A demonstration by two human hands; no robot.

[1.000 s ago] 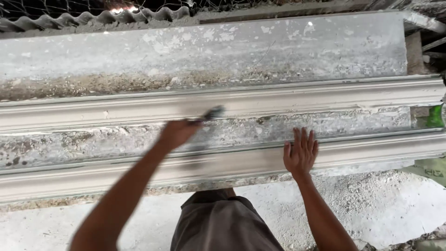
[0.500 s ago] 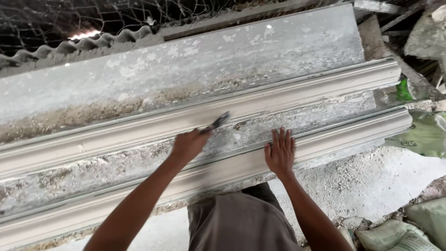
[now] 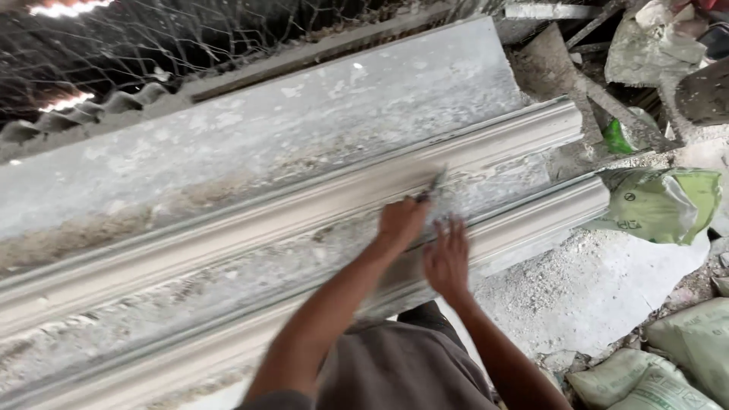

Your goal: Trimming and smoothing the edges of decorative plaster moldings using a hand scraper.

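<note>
My left hand (image 3: 401, 222) is closed around a small dark-bladed tool (image 3: 434, 186), whose tip rests on the far plaster cornice moulding (image 3: 228, 228). Beside it, my right hand (image 3: 448, 258) lies flat with fingers spread on the near plaster moulding (image 3: 547, 216). Both long grey-white mouldings run side by side across a dusty workbench (image 3: 304, 129). The hands are blurred by motion.
Green and pale sacks (image 3: 661, 205) lie at the right, more sacks (image 3: 668, 364) at the lower right. White plaster dust covers the floor (image 3: 592, 288). Wire mesh (image 3: 152, 45) and corrugated sheeting (image 3: 91, 106) stand behind the bench. Rubble and planks (image 3: 607, 45) fill the upper right.
The view has swung left and tilted, so the mouldings' right ends show. My right hand has moved closer to my left hand, which still holds the tool on the far moulding.
</note>
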